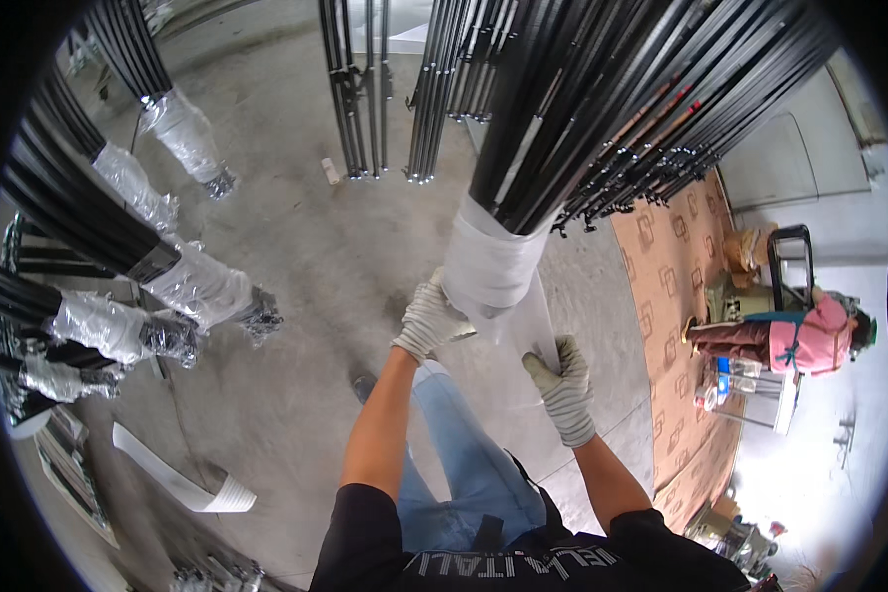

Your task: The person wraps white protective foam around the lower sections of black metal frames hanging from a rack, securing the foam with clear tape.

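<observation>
A thick bundle of long black tubes (538,128) slants down from the top, its lower end wrapped in a white translucent foam sheet (498,261). My left hand (431,318), in a ribbed whitish work glove, is closed against the lower left side of the wrap; some of its fingers are hidden there. In a matching glove, my right hand (564,388) pinches the loose tail of the sheet, which hangs down to the right of the bundle. The tube ends inside the wrap cannot be seen.
More black tubes (350,109) stand upright at the back. On the left, several tube bundles have plastic-wrapped ends (202,286). A foam strip (183,474) and a small white roll (331,171) lie on the concrete floor. Far right, a person in pink (809,335) is beside a cart (784,403).
</observation>
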The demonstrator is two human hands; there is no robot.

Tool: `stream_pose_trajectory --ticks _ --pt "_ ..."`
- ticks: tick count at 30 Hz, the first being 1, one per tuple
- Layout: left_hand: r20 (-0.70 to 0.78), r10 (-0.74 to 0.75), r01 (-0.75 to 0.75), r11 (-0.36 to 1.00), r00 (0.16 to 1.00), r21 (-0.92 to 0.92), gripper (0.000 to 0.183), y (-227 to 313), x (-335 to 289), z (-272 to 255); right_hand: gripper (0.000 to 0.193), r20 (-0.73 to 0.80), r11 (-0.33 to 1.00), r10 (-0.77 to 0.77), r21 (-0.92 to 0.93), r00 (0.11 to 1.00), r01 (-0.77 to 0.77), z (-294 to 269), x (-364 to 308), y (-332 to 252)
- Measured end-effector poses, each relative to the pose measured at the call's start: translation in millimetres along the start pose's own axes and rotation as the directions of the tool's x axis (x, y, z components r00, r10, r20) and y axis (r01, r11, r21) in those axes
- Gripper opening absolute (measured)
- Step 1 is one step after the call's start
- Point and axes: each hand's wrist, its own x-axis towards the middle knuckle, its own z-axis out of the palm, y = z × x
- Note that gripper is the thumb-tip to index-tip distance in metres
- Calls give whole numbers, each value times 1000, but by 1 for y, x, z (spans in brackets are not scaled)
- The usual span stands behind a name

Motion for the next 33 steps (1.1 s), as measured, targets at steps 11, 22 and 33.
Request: stream_pose_trajectory --ticks 11,22,33 --pt "-175 -106 143 967 979 212 63 -49 -17 36 19 481 998 -66 26 874 61 88 2 -73" --pt "-104 -95 103 992 990 69 50 -69 -34 4 16 -13 877 -440 -221 898 427 156 61 -31" --pt "36 219 -179 872 975 -456 34 -75 0 1 40 321 865 -501 191 803 464 122 80 -46"
